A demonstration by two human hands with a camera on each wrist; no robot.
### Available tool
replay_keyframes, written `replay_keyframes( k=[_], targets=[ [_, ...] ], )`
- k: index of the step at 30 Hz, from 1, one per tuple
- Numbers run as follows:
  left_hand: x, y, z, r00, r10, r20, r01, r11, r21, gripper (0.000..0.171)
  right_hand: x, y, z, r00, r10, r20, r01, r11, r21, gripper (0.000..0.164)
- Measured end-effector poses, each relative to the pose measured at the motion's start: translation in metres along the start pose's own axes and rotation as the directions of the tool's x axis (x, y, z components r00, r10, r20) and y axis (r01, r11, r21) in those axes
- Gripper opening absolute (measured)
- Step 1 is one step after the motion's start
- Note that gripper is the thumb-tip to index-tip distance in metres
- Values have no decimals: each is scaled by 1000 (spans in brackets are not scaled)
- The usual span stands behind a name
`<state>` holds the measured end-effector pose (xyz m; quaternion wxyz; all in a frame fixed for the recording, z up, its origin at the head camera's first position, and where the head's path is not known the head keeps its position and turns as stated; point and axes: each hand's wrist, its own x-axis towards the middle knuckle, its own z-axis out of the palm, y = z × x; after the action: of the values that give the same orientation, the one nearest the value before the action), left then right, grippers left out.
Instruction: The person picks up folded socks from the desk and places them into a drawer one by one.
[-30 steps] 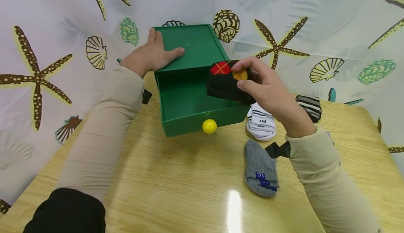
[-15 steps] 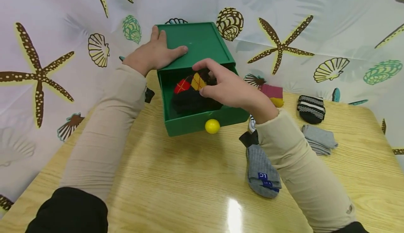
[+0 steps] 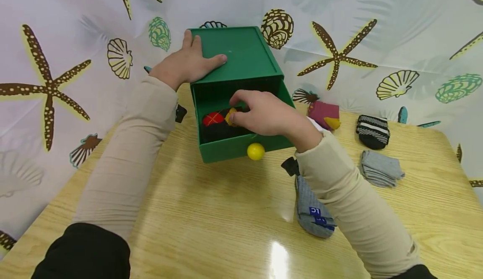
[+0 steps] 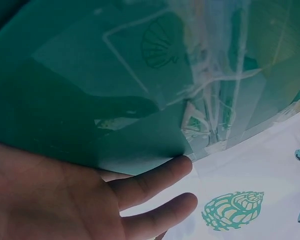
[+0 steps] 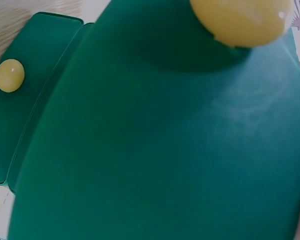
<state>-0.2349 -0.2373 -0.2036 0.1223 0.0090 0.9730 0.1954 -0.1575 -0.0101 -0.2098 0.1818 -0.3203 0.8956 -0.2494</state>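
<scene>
In the head view, a green drawer box (image 3: 241, 54) stands on the table with its upper drawer (image 3: 226, 149) pulled out. Inside lies a folded black sock (image 3: 213, 121) with red and yellow diamonds. My right hand (image 3: 266, 113) reaches into the drawer and holds the sock's right end, thumb over a yellow patch; its other fingertips are mostly hidden. Flat on the lid's left side rests my left hand (image 3: 188, 63), fingers spread. In the left wrist view, two fingers (image 4: 155, 182) show beside the green wall. The right wrist view is filled by the drawer front and its yellow knob (image 5: 240, 20).
Grey socks marked LC (image 3: 315, 209) lie right of the box, partly behind the right sleeve. Farther right are maroon-and-yellow socks (image 3: 323, 113), striped black-and-white socks (image 3: 372, 131) and plain grey socks (image 3: 381, 168). A seashell-print cloth (image 3: 339, 2) hangs behind the table.
My right hand has moved left and down, carrying the black diamond-patterned sock from above the drawer's right side into the drawer. My left hand has stayed on the lid.
</scene>
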Motion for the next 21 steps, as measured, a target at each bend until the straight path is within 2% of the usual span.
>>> replay_keyframes(
  k=[7, 13, 15, 18, 21],
  targets=[
    [1, 0, 0, 1000, -3, -2, 3, 1000, -4, 102, 0, 0, -1, 999, -42, -2, 42, 998, 41, 35],
    [1, -1, 0, 1000, -4, -6, 4, 1000, -7, 102, -7, 4, -6, 996, -40, -80, 47, 995, 89, 33],
    [2, -1, 0, 1000, 2, -5, -2, 1000, -14, 102, -12, 7, -9, 991, -32, -128, 51, 988, 148, 33],
    [3, -1, 1, 1000, 9, -7, -9, 1000, -20, 102, -27, 11, -12, 973, -51, -226, 111, 958, 264, 30],
    [4, -1, 1, 1000, 16, -8, -16, 1000, -17, 102, -46, 20, -12, 927, -114, -356, 251, 896, 366, 25]
  ],
)
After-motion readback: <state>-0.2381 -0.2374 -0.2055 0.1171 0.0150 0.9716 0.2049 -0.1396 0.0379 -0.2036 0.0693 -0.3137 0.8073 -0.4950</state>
